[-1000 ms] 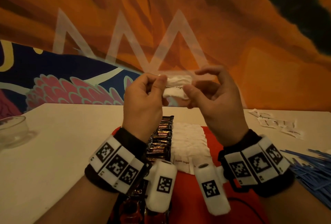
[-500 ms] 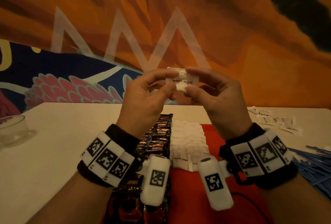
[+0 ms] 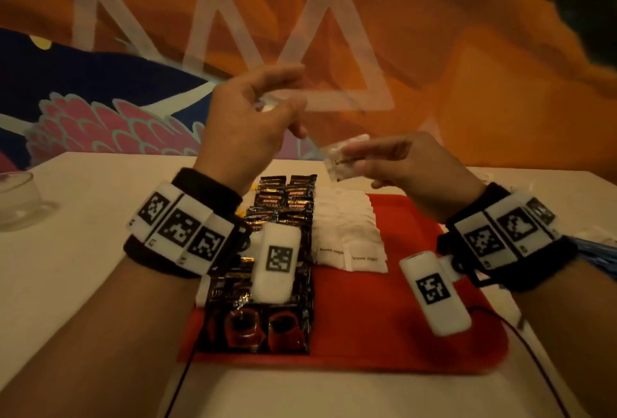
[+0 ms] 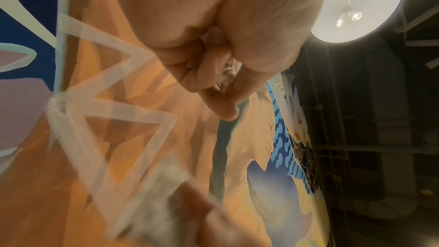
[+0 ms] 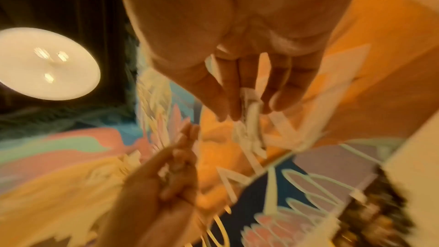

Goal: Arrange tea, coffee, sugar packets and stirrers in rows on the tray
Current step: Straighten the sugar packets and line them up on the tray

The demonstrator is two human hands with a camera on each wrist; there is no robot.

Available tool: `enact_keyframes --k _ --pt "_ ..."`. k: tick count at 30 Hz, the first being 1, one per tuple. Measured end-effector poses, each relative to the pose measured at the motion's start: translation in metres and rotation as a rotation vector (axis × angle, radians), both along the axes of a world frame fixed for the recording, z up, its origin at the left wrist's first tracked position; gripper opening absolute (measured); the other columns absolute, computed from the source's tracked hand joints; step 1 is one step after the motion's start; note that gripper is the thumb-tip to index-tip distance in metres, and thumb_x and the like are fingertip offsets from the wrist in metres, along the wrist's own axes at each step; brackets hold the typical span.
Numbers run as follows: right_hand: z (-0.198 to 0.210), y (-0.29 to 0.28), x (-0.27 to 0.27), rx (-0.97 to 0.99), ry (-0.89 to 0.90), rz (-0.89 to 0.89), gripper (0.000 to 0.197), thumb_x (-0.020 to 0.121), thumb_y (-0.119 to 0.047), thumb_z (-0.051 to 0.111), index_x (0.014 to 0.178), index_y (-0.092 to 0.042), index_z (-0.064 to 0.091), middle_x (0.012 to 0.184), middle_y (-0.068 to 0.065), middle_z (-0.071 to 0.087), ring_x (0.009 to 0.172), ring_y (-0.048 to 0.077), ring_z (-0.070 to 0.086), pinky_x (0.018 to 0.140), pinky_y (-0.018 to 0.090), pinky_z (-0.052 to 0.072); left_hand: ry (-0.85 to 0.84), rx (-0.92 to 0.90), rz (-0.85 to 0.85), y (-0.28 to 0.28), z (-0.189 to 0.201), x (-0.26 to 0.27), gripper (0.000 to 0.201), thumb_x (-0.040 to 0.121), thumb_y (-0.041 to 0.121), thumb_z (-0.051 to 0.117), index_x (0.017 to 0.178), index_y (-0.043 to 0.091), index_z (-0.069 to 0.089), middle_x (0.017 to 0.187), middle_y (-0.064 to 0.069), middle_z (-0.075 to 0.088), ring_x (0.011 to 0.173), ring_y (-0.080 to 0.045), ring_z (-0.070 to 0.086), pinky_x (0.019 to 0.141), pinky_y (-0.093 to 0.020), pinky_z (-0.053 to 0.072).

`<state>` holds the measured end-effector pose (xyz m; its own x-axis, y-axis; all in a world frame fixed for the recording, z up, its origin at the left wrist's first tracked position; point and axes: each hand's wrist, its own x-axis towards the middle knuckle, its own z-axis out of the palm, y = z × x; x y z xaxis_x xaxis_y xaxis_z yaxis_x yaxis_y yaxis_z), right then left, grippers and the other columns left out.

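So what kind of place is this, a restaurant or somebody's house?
Most likely a cafe or restaurant, though I can't be sure. A big painted mural covers the wall, a red serving tray holds rows of coffee sachets and brown sugar packets, and a round ceiling lamp hangs overhead.

Black wristbands (image 3: 207, 183) carry 3 white coded tags (image 3: 180, 227); white camera pods (image 3: 275, 262) hang beneath.

On my pale desk (image 3: 83, 284) a clear glass bowl (image 3: 16, 198) sits far left. Ahead, an orange-and-blue painted mural wall (image 3: 467, 66); overhead, a round white ceiling lamp (image 4: 356, 5).
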<state>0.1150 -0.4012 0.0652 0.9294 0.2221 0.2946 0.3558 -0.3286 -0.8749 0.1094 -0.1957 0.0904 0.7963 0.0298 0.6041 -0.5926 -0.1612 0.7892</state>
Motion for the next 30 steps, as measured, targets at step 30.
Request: enact_keyframes --k 30 --pt "-0.052 0.026 -0.023 -0.934 0.152 0.056 0.045 0.09 -0.027 0.071 0.134 -0.021 0.061 0.125 -0.007 0.06 0.087 -0.003 0.047 0.058 0.004 0.031 0.056 -0.045 -0.065 0.014 0.006 0.002 0.027 0.096 0.005 0.059 0.122 0.01 0.065 0.113 -0.005 0.068 0.066 -0.011 0.063 0.05 -0.016 0.043"
